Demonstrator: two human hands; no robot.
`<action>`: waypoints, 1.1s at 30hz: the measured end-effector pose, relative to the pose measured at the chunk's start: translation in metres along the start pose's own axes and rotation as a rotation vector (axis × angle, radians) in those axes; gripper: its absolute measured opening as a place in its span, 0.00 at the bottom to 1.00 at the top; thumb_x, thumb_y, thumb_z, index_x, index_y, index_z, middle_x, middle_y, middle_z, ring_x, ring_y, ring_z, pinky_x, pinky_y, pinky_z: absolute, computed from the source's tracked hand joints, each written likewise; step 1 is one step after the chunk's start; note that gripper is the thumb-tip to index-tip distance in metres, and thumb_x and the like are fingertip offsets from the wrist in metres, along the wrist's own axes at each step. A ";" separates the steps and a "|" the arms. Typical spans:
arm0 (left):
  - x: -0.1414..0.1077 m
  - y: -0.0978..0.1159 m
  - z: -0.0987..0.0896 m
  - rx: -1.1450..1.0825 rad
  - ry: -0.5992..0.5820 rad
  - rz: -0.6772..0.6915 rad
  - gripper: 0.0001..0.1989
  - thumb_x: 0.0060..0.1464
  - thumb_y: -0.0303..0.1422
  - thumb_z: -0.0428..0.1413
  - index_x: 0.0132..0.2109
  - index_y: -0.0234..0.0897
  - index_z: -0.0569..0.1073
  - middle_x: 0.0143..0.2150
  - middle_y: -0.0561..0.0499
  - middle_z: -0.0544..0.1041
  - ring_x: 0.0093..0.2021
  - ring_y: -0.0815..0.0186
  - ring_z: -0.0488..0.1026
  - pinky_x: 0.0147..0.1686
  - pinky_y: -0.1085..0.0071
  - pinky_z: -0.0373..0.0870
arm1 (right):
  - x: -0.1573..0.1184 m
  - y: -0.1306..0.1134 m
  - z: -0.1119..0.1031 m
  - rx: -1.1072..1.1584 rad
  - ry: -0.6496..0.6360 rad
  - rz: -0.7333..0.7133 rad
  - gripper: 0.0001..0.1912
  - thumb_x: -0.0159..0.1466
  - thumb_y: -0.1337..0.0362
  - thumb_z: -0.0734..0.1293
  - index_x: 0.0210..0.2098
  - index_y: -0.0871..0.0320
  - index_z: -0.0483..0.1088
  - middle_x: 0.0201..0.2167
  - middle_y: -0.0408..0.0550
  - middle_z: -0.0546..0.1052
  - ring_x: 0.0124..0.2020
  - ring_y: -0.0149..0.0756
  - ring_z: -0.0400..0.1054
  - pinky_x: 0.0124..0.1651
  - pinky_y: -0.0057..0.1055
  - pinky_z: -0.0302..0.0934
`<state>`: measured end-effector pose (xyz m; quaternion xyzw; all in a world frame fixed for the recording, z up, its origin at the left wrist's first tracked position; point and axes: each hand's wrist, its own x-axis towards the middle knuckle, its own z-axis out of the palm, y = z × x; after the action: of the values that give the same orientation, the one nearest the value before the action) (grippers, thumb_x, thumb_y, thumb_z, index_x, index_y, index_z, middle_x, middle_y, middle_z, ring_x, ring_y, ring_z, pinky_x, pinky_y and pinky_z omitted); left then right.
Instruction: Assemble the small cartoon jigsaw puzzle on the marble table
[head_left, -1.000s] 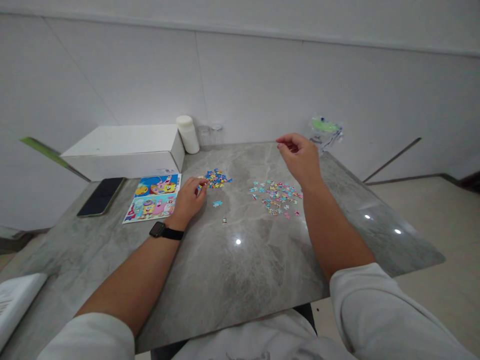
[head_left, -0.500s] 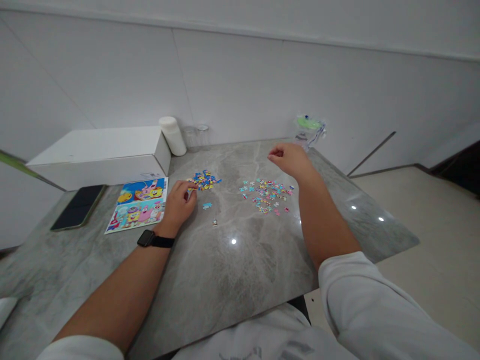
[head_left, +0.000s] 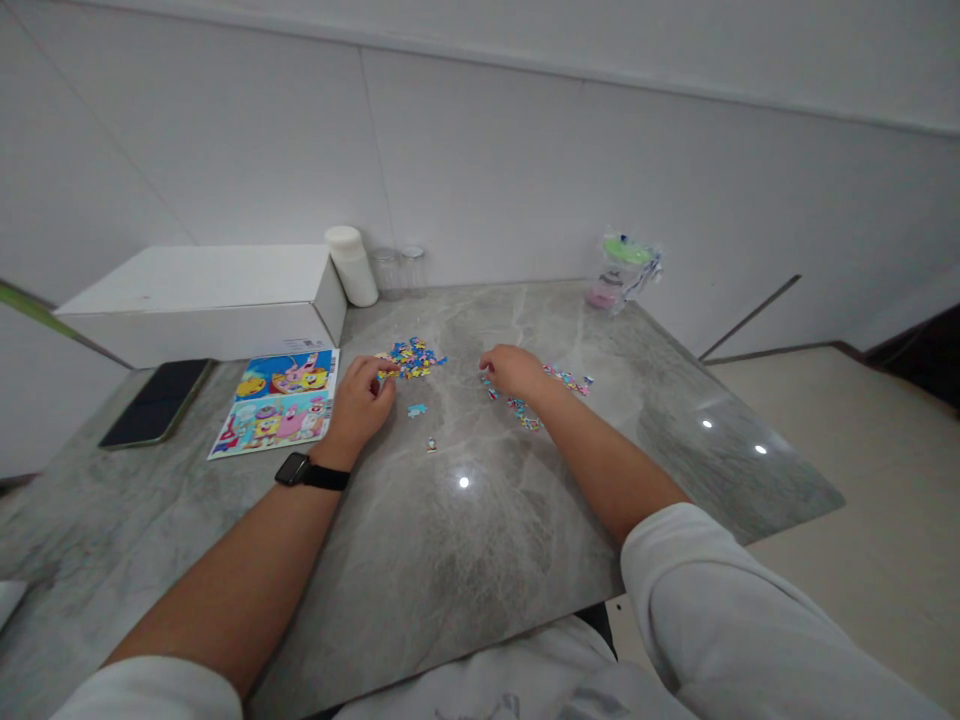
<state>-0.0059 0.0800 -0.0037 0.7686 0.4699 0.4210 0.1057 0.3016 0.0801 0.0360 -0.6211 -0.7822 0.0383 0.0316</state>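
My left hand [head_left: 363, 402], with a black watch [head_left: 294, 469] on its wrist, rests at the near left edge of a pile of blue and yellow jigsaw pieces [head_left: 415, 357]. Its fingers are loosely bent, apart from the thumb, and nothing shows in them. Over the left part of a spread of pink and turquoise jigsaw pieces [head_left: 574, 381] is my right hand [head_left: 513, 372], fingers drawn together; whatever they may hold is hidden. Between the hands lie a light-blue jigsaw piece [head_left: 417, 410] and, closer to me, a small pale piece [head_left: 431, 445].
A printed cartoon picture sheet [head_left: 277, 405] lies left of my left hand, beside a phone [head_left: 156, 403]. Behind them stands a white box [head_left: 195, 330]. A white bottle [head_left: 352, 267] and clear glasses [head_left: 412, 271] stand along the wall. A plastic bag [head_left: 622, 272] sits at the back right.
My right hand has come down and to the left, from above the far side of the pink and turquoise pieces onto their left part. My left hand stays by its pile.
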 end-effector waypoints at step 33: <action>-0.001 0.023 0.014 -0.227 -0.162 0.034 0.09 0.65 0.38 0.60 0.41 0.38 0.80 0.47 0.46 0.77 0.43 0.63 0.73 0.40 0.68 0.70 | -0.010 -0.083 0.042 1.585 0.065 0.145 0.24 0.48 0.47 0.81 0.36 0.54 0.74 0.28 0.40 0.77 0.29 0.32 0.70 0.28 0.26 0.62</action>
<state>0.0193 0.0703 -0.0001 0.7909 0.3961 0.4097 0.2227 0.2199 0.0505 0.0021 -0.4638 -0.4782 0.5672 0.4842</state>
